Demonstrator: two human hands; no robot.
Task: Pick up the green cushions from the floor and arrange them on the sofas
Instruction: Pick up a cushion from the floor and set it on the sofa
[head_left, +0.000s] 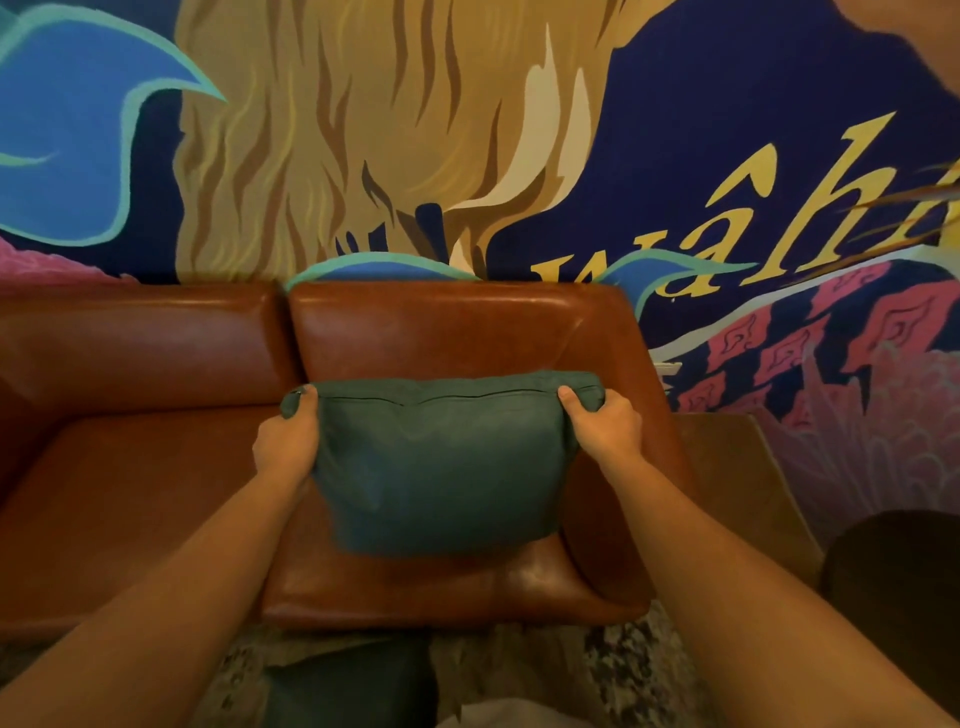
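Note:
I hold a green cushion (441, 462) upright over the right seat of a brown leather sofa (156, 467). My left hand (288, 441) grips its upper left corner and my right hand (602, 428) grips its upper right corner. The zip seam runs along the cushion's top edge. The cushion's lower edge hangs just above or on the seat pad; I cannot tell which. Another green cushion (353, 686) lies on the floor below, in front of the sofa, partly cut off by the frame.
The sofa's backrest (441, 332) stands against a painted mural wall (727, 156). A brown side table (737, 467) sits right of the sofa, with a dark round object (893, 571) beside it. A patterned rug (623, 670) covers the floor.

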